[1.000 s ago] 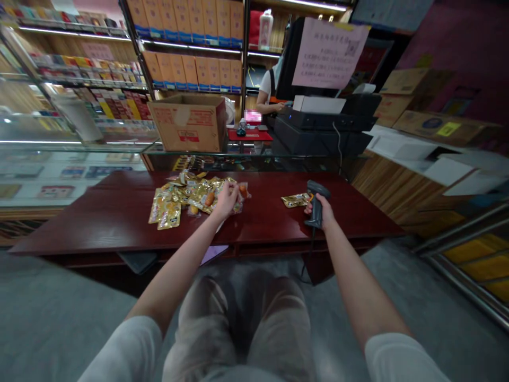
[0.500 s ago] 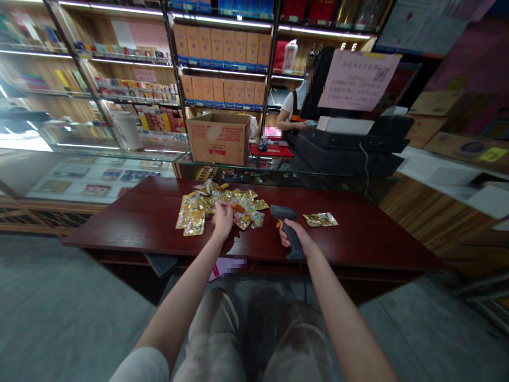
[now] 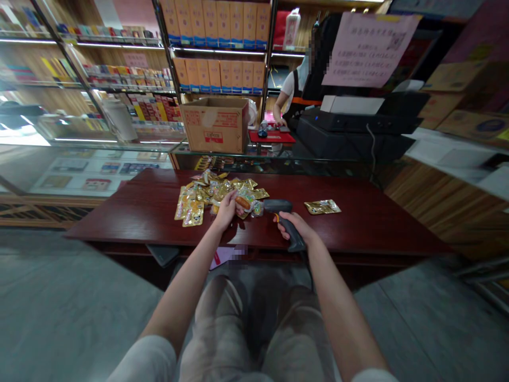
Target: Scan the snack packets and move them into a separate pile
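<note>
Between the fingers of my left hand is a brown, sausage-like packaged snack, held just above the near side of a heap of snack packets. The heap is mostly gold packets, with some clear ones at its right. My right hand is wrapped round the grip of a dark grey barcode scanner. The scanner's head points left at the snack, a short gap away. A single gold packet lies flat on the table, to the right of the scanner.
The dark red table spans the front. Behind it stand a glass counter, an open cardboard box and a black till machine with a paper sign. A co-worker is behind the counter. Shelves of boxed goods line the back.
My left hand has turned the snack so its broader side shows, and moved it slightly right. The scanner has shifted a little left, closer to it. The view has tilted down.
</note>
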A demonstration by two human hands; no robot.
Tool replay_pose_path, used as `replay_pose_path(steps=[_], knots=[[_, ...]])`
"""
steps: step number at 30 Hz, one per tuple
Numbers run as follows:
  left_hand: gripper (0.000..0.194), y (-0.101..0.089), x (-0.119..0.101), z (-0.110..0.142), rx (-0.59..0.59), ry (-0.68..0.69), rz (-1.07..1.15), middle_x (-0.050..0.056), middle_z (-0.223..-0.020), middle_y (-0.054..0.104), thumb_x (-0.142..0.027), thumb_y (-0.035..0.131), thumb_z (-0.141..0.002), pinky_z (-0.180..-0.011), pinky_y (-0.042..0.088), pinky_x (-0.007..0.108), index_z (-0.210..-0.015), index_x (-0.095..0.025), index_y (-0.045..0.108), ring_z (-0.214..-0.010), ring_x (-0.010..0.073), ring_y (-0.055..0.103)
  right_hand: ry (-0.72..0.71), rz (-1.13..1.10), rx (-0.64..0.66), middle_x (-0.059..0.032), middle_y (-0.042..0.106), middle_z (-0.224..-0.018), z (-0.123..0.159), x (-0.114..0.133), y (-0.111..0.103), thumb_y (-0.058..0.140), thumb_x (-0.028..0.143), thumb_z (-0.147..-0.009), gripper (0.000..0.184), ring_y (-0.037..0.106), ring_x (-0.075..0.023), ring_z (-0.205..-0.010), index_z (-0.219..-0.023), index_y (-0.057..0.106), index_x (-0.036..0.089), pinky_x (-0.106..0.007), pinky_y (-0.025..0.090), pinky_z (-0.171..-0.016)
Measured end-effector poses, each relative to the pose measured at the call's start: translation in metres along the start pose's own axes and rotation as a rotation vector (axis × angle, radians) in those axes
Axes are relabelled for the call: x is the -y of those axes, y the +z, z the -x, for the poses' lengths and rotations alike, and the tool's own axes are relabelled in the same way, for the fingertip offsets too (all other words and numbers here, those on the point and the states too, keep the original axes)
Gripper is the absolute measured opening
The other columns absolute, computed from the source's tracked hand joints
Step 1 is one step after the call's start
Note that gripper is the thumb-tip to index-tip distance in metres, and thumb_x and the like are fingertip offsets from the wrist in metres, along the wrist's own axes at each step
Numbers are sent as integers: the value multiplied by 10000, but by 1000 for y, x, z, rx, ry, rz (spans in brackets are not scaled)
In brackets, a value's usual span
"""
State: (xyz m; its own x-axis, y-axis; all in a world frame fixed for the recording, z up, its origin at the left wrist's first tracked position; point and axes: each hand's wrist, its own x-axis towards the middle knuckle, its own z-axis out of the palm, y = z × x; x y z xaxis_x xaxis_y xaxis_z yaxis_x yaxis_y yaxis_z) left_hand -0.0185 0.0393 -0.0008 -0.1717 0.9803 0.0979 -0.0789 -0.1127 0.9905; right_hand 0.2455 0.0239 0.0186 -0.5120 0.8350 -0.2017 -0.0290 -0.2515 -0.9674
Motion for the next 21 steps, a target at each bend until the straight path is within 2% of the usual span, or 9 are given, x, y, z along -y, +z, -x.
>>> replay_pose_path(steps=[4, 10, 13, 16, 19, 21], knots=[[469, 0, 0, 1, 37, -12, 35, -13, -585, 625, -268, 510, -902, -564, 519, 269, -1340, -103, 534, -546, 178, 644, -48, -65, -3, 48, 531, -509, 0, -2, -2, 772, 639, -722, 526, 455, -87, -346, -870, 623, 157, -218, 321, -368], [289, 0, -5, 4, 34, -2, 168, -18, -760, 658, -308, 570, -857, -527, 468, 216, -1121, -189, 562, -525, 99, 592, -77, -110, 13, 49, 525, -503, -1, -8, -7, 768, 625, -741, 500, 432, -84, -334, -873, 634, 161, -221, 322, -360], [134, -2, -6, 4, 13, 13, 206, -35, -740, 598, -280, 589, -835, -533, 433, 190, -924, -212, 515, -546, 84, 560, -97, -113, 22, 48, 528, -508, 1, -8, -7, 756, 609, -769, 476, 449, -89, -342, -883, 632, 164, -218, 322, -364], [149, -3, -5, 3, 6, 26, 178, -30, -709, 523, -221, 566, -837, -540, 419, 194, -795, -223, 423, -578, 105, 545, -97, -94, 33, 47, 530, -507, 2, -6, -5, 755, 610, -773, 478, 459, -92, -344, -880, 629, 161, -216, 324, -365], [150, -3, -3, 2, -25, 152, 35, 35, -913, 569, -177, 518, -852, -625, 495, 241, -735, -210, 431, -749, 143, 595, -72, -64, 39, 44, 536, -502, 1, -5, -3, 766, 615, -757, 488, 468, -93, -343, -868, 629, 160, -213, 322, -363], [179, -3, -2, 0, -38, 292, -139, 70, -1050, 575, -129, 491, -850, -812, 545, 306, -688, -198, 459, -961, 181, 604, -56, -51, 34, 45, 536, -497, 1, -4, -1, 774, 623, -742, 497, 466, -91, -340, -855, 628, 162, -210, 309, -355]])
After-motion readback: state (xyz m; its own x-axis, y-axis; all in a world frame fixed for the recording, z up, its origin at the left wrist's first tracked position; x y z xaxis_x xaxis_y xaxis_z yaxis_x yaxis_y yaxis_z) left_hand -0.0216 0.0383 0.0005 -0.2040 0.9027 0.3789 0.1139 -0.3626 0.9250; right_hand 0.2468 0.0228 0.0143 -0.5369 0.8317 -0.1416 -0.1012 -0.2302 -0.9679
